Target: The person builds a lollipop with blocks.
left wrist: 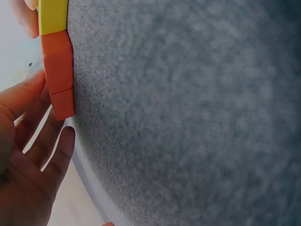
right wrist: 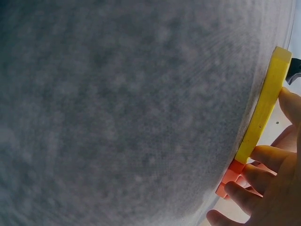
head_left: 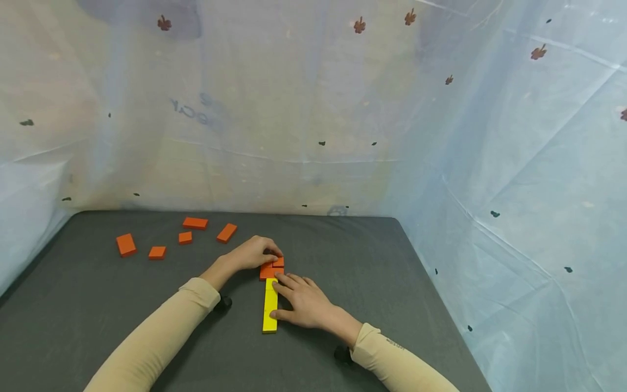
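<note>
A group of orange blocks (head_left: 265, 274) lies flat on the dark table, butted against the far end of a yellow strip (head_left: 270, 316). A seam near that end divides the strip. My left hand (head_left: 254, 252) reaches around the far end of the group and pinches an orange block (head_left: 278, 262) between thumb and fingers. In the left wrist view, the thumb (left wrist: 30, 92) presses the orange side, while other fingers extend beyond it. My right hand (head_left: 308, 303) lies along the yellow strip's right side, thumb on the strip and index fingertip near the yellow-orange joint; its fingers are spread and fairly straight.
Loose orange blocks lie at the back left: a larger one (head_left: 126, 245), two small ones (head_left: 157, 252) (head_left: 185, 238) and two oblong ones (head_left: 195, 223) (head_left: 227, 233). Translucent plastic sheeting (head_left: 274, 109) hangs behind the dark table (head_left: 372, 283) and along its sides.
</note>
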Available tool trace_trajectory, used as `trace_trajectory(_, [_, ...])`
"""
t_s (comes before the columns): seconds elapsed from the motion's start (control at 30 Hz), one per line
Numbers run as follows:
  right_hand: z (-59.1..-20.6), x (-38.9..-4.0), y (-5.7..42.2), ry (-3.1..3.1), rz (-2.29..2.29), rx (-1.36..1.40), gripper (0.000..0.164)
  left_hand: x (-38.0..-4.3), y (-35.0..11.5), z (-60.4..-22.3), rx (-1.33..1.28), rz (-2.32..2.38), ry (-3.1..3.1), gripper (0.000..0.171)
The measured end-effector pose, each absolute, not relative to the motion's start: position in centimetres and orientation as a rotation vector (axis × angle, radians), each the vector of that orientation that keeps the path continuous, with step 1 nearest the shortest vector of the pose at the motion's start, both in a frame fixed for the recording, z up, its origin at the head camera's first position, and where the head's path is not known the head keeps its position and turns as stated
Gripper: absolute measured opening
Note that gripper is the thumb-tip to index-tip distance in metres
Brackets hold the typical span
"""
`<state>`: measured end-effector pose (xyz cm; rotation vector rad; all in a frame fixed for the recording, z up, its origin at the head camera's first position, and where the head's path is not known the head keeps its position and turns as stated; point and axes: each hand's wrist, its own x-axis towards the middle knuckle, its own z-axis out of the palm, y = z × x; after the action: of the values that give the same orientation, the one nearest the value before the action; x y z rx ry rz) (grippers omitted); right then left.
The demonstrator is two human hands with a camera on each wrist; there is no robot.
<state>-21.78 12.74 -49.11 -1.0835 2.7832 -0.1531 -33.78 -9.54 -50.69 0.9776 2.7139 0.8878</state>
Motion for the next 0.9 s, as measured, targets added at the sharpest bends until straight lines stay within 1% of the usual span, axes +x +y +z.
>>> trace_trajectory(0.9, [-49.12, -21.66, 12.8, 2.794, -0.137, -1.109, 0.074, -32.88, -9.58, -50.56, 0.985, 0.877, 2.728, 0.02])
